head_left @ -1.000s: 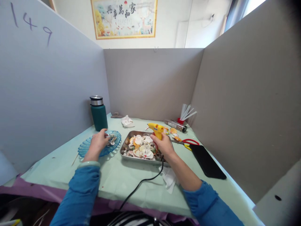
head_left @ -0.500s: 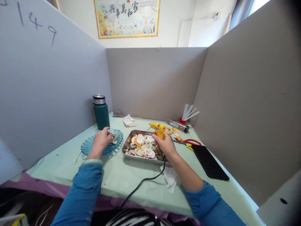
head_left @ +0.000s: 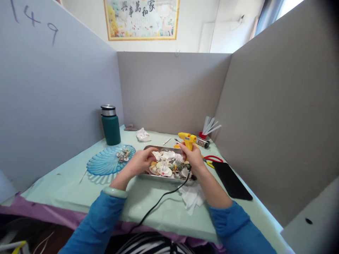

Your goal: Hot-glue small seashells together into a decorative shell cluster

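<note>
My right hand (head_left: 192, 155) is closed round the handle of a yellow glue gun (head_left: 188, 138), held above the right part of a metal tray (head_left: 164, 179). The gun's nozzle points left, and a black cord (head_left: 161, 198) runs from its handle down to the table's front edge. My left hand (head_left: 143, 161) is over the tray's left end, fingers curved and apart at the white and orange shells (head_left: 165, 165). A blue fluted glass plate (head_left: 102, 163) stands left of the tray, bearing a small cluster of shells (head_left: 123, 155) on its right side.
A green bottle (head_left: 110, 127) stands behind the plate. To the right lie red-handled scissors (head_left: 213, 158) and a black phone-like slab (head_left: 231, 180). Glue sticks (head_left: 210, 126) stand in a red cup. Crumpled tissue (head_left: 192, 198) lies before the tray. Grey panels (head_left: 172, 91) surround the table.
My left hand has moved right, from the shell cluster on the plate to the tray. My right hand has shifted slightly right and up with the glue gun. The view has shifted a little.
</note>
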Available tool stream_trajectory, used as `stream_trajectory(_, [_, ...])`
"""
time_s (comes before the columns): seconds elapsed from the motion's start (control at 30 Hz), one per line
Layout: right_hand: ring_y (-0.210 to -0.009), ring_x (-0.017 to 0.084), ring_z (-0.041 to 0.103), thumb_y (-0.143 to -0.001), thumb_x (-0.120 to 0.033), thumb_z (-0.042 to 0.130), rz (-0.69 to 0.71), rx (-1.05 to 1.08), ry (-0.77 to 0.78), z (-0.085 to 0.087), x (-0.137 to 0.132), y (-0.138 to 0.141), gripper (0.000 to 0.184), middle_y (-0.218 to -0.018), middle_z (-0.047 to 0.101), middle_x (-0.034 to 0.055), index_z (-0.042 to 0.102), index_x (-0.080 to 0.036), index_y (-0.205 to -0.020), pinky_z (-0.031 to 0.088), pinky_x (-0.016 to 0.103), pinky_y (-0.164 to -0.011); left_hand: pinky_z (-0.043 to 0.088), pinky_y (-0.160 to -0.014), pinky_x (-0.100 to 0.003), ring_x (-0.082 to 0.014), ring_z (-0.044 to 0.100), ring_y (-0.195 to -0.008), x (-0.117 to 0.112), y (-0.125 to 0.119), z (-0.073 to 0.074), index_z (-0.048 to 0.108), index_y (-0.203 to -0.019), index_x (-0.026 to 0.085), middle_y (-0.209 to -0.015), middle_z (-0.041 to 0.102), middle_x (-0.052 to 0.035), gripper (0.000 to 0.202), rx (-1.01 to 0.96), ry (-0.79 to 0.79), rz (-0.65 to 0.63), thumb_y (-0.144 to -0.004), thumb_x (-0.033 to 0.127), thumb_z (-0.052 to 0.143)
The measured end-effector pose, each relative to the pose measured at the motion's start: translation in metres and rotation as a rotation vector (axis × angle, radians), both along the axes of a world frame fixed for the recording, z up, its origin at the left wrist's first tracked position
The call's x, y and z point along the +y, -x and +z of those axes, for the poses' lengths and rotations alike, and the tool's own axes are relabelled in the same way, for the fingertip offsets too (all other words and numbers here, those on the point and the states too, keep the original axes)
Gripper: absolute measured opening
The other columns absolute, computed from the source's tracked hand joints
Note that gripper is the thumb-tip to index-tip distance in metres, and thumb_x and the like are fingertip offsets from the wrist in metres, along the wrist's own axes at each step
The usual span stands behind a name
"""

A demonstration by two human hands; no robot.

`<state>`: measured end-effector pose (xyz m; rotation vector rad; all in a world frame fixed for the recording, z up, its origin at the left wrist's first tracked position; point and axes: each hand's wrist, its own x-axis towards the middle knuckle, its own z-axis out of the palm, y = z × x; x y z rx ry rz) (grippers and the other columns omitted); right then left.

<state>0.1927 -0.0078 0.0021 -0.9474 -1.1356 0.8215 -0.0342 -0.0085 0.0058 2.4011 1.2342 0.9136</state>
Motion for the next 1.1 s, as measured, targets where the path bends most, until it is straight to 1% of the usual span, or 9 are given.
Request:
stream_trajectory(0.07, [-0.037, 0.006, 0.035, -0.066, -0.038, 0.069, -0.036, 0.024, 0.009, -0.001, 0.002, -0.004, 0.029, -0.050, 0.046, -0.0081, 0.055, -0.017, -0.080, 0.029, 0.019, -0.032, 0.046, -0.074, -0.025, -0.0157, 0.064, -0.079, -0.002, -0.015, -0.002, 0.054, -0.118, 0.021, -0.087, 0.072, -0.0018, 0.041, 0.086, -0.036, -0.046, -0.077, 0.018, 0.048])
stream_trajectory(0.23, [-0.037, 0.006, 0.037, -0.066, -0.039, 0.068, -0.044, 0.035, 0.031, -0.005, 0.005, -0.004, 0.030, -0.049, 0.046, -0.0075, 0.056, -0.016, -0.081, 0.030, 0.019, -0.033, 0.044, -0.079, -0.029, -0.0207, 0.063, -0.093, -0.005, -0.046, -0.007, 0.052, -0.121, 0.025, -0.102, 0.070, -0.0033, 0.051, 0.320, -0.089, -0.072, -0.071, 0.014, 0.055])
stream_trajectory(0.43, [-0.036, 0.007, 0.037, -0.067, -0.039, 0.067, -0.047, 0.009, 0.013, -0.008, 0.007, -0.002, 0.030, -0.047, 0.046, -0.0078, 0.056, -0.016, -0.082, 0.030, 0.019, -0.033, 0.044, -0.072, -0.032, -0.0261, 0.063, -0.091, -0.002, -0.062, -0.010, 0.053, -0.117, 0.023, -0.095, 0.069, -0.0089, 0.052, 0.578, -0.102, 0.076, -0.067, 0.009, 0.052])
stream_trajectory(0.57, [-0.037, 0.006, 0.036, -0.068, -0.037, 0.067, -0.049, 0.008, -0.012, -0.010, 0.008, -0.002, 0.028, -0.049, 0.046, -0.0080, 0.055, -0.016, -0.082, 0.031, 0.018, -0.034, 0.043, -0.074, -0.033, -0.0263, 0.061, -0.096, 0.005, -0.057, -0.012, 0.051, -0.122, 0.021, -0.100, 0.066, -0.0123, 0.051, 0.586, -0.173, 0.249, -0.073, 0.008, 0.047])
stream_trajectory(0.73, [-0.036, 0.006, 0.036, -0.067, -0.037, 0.067, -0.074, 0.030, 0.006, -0.009, 0.007, -0.002, 0.029, -0.050, 0.047, -0.0076, 0.056, -0.015, -0.084, 0.030, 0.018, -0.033, 0.044, -0.075, -0.035, -0.0277, 0.061, -0.093, 0.008, -0.054, -0.012, 0.051, -0.121, 0.023, -0.096, 0.066, -0.0111, 0.046, 0.522, -0.169, 0.300, -0.075, 0.016, 0.052])
stream_trajectory(0.8, [-0.036, 0.006, 0.036, -0.066, -0.037, 0.067, -0.098, 0.043, 0.008, -0.009, 0.008, -0.002, 0.029, -0.050, 0.047, -0.0076, 0.056, -0.016, -0.084, 0.030, 0.018, -0.032, 0.044, -0.078, -0.035, -0.0275, 0.060, -0.096, 0.007, -0.057, -0.010, 0.052, -0.121, 0.024, -0.097, 0.066, -0.0098, 0.047, 0.461, -0.172, 0.259, -0.074, 0.018, 0.056])
stream_trajectory(0.9, [-0.036, 0.006, 0.037, -0.067, -0.038, 0.066, -0.115, 0.052, 0.002, -0.008, 0.008, -0.003, 0.029, -0.050, 0.046, -0.0076, 0.055, -0.017, -0.083, 0.031, 0.019, -0.032, 0.043, -0.085, -0.033, -0.0253, 0.058, -0.103, 0.004, -0.067, -0.010, 0.050, -0.124, 0.025, -0.105, 0.065, -0.0087, 0.051, 0.375, -0.120, 0.112, -0.074, 0.020, 0.059])
stream_trajectory(0.97, [-0.036, 0.006, 0.037, -0.068, -0.039, 0.066, -0.122, 0.051, -0.003, -0.008, 0.009, -0.004, 0.029, -0.050, 0.046, -0.0074, 0.055, -0.017, -0.082, 0.031, 0.018, -0.032, 0.043, -0.085, -0.031, -0.0249, 0.058, -0.103, 0.003, -0.074, -0.010, 0.050, -0.124, 0.024, -0.108, 0.065, -0.0100, 0.052, 0.355, -0.059, 0.030, -0.074, 0.019, 0.059])
stream_trajectory(1.1, [-0.037, 0.006, 0.038, -0.068, -0.038, 0.066, -0.137, 0.041, 0.000, -0.008, 0.009, -0.004, 0.028, -0.051, 0.046, -0.0072, 0.055, -0.017, -0.082, 0.032, 0.018, -0.032, 0.044, -0.083, -0.030, -0.0248, 0.061, -0.100, 0.005, -0.080, -0.011, 0.052, -0.123, 0.021, -0.106, 0.067, -0.0099, 0.052, 0.358, 0.031, -0.048, -0.072, 0.016, 0.060])
